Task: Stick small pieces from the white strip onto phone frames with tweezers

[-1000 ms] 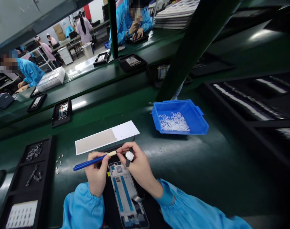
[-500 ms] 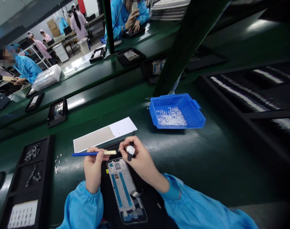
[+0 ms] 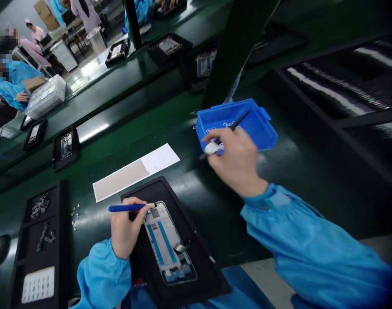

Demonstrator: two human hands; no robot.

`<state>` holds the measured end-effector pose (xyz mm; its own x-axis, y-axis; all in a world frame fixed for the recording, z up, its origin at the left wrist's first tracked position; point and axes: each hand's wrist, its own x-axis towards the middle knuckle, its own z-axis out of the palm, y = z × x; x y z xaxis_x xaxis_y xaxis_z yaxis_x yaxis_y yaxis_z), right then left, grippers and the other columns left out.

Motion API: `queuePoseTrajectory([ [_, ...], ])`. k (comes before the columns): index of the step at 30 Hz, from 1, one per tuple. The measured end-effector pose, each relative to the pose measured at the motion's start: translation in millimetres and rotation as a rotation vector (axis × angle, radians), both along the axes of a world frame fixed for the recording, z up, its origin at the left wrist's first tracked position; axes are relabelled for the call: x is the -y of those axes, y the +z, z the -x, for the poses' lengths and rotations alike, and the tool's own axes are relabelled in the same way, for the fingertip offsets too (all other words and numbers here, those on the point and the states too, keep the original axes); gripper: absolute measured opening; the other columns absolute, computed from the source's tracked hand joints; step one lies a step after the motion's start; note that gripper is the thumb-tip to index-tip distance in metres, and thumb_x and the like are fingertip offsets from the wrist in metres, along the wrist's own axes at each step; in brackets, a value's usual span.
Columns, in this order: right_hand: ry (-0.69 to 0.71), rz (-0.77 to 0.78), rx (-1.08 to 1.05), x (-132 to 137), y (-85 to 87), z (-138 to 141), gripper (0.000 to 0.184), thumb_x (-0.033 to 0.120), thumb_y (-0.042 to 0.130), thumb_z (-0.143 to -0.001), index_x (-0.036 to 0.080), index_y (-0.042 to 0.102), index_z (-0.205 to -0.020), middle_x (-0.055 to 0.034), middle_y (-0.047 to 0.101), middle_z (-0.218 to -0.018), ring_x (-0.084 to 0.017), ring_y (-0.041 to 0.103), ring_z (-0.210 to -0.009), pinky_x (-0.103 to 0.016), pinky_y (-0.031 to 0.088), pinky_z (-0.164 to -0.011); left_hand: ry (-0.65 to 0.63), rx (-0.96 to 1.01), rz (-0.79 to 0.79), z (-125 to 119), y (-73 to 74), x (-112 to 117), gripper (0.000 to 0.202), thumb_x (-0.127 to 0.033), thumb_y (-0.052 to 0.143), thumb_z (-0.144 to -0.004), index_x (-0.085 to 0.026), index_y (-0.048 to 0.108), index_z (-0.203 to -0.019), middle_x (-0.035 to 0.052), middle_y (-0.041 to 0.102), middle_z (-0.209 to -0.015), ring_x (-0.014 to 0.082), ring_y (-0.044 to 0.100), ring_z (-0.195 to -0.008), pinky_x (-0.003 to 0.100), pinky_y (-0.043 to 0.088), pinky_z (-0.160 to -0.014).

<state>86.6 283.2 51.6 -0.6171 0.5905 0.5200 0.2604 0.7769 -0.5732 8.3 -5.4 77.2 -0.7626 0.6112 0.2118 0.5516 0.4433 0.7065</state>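
Note:
My left hand (image 3: 125, 227) is closed around a blue pen-like tool (image 3: 126, 207) with a cream-coloured end. That end touches or hovers just over the top of a phone frame (image 3: 165, 253), which has two blue strips and a bent silvery flex piece (image 3: 181, 247). Under the frame lies a black tray (image 3: 211, 279). My right hand (image 3: 237, 161) pinches black tweezers (image 3: 241, 120) with a white wrapped part (image 3: 211, 148). It is over the near left side of a blue bin (image 3: 263, 133) and hides much of the small white rings (image 3: 228, 124) inside.
Behind the black tray lies a white card (image 3: 163, 158) with a beige area. At left, a compartment tray (image 3: 62, 206) holds small metal parts, with several loose pieces (image 3: 74, 222) beside it. A green post (image 3: 234, 51) rises behind the bin. A large black tray (image 3: 337, 122) stands right.
My right hand has moved from beside the pen-like tool, right and away from me, to the blue bin with the tweezers. My left hand's tool has come to the phone frame's top. The view has shifted.

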Motion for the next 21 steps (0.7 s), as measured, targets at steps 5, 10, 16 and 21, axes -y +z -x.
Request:
queuePoseTrajectory([
  [5, 0.518, 0.184, -0.052, 72.8, -5.4, -3.0, 0.009, 0.015, 0.052, -0.089, 0.022, 0.057, -0.087, -0.0036, 0.065, -0.081, -0.022, 0.057, -0.074, -0.035, 0.041, -0.070, -0.054, -0.052, 0.110, 1.8, 3.3, -3.6, 0.011, -0.034, 0.066, -0.089, -0.022, 0.067, -0.089, 0.0015, 0.074, -0.083, 0.0174, 0.070, -0.073, 0.026, 0.054, -0.067],
  [10, 0.792, 0.364, 0.058, 97.0, -15.8, -3.7, 0.021, 0.004, 0.048, -0.084, 0.023, 0.055, -0.091, -0.0013, 0.061, -0.083, -0.021, 0.057, -0.082, -0.040, 0.043, -0.090, -0.069, -0.097, 0.132, 2.1, 4.7, -6.2, 0.012, -0.034, 0.065, -0.089, -0.022, 0.068, -0.089, 0.0022, 0.074, -0.084, 0.0186, 0.071, -0.076, 0.027, 0.055, -0.069],
  [16, 0.843, 0.418, 0.069, 95.9, -17.3, -3.3, 0.025, -0.001, 0.049, -0.081, 0.022, 0.050, -0.088, 0.0010, 0.057, -0.080, -0.019, 0.053, -0.078, -0.043, 0.039, -0.098, -0.102, -0.159, 0.162, 2.7, 4.7, -6.9, 0.010, -0.033, 0.065, -0.090, -0.023, 0.066, -0.091, 0.0017, 0.073, -0.085, 0.0184, 0.071, -0.079, 0.025, 0.055, -0.070],
  [21, 0.840, 0.432, 0.081, 96.3, -16.8, -3.5, 0.027, -0.003, 0.047, -0.080, 0.023, 0.050, -0.087, 0.0009, 0.057, -0.081, -0.019, 0.053, -0.079, -0.040, 0.041, -0.093, -0.115, -0.161, 0.232, 1.5, 8.0, -7.2, 0.014, -0.036, 0.064, -0.091, -0.023, 0.067, -0.095, 0.0028, 0.074, -0.087, 0.0204, 0.071, -0.082, 0.027, 0.054, -0.069],
])
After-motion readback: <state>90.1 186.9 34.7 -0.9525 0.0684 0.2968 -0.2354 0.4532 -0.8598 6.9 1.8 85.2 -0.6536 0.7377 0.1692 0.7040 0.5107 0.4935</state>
